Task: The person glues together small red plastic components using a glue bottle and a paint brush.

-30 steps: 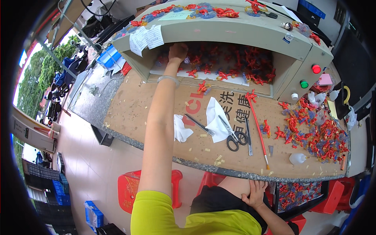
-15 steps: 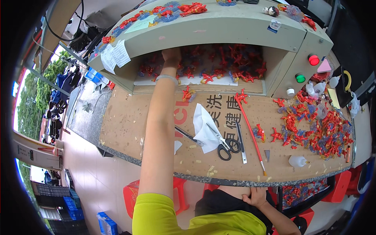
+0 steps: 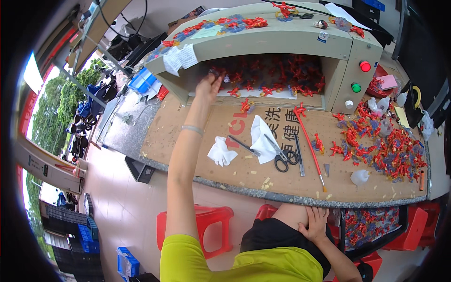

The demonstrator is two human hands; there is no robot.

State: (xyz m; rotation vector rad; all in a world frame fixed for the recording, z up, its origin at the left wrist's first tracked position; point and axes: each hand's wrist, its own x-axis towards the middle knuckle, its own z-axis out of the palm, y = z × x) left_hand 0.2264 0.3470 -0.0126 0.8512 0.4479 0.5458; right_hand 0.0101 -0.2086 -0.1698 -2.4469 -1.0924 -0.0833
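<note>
Reaching with the left hand (image 3: 209, 88) to the left end of the open mouth of a grey-green cabinet (image 3: 277, 40), fingers curled narrowly near the red figures (image 3: 236, 76) spread inside, each with clear blue and yellow parts. Cannot tell whether gripping 1 of them or only touching, with small dark and bluish bits right at the fingertips. Resting the right hand (image 3: 315, 223) on the bare thigh (image 3: 289, 216) below the bench edge, palm down, fingers a little apart. On the cardboard (image 3: 159, 127) covering the bench, just before the opening, 1 loose figure (image 3: 245, 105); at the right end, a wide heap (image 3: 392, 157) of the same kind. Between, from left to right: 2 crumpled white sheets (image 3: 221, 152), a slim grey tool (image 3: 242, 144) with 1 end against the second sheet, black-handled scissors (image 3: 280, 152) partly on that sheet, a thin dark tool (image 3: 299, 157), and a red-handled brush (image 3: 312, 141). Farther right, a small white bottle (image 3: 360, 177). On the cabinet's right panel, 1 red light (image 3: 365, 66), 1 green button (image 3: 356, 88) and 1 white knob (image 3: 349, 104); along the top, more figures in a row (image 3: 253, 22). Under the bench, a black-rimmed tray (image 3: 361, 252) of figures; to the left, a red stool (image 3: 202, 218).
</note>
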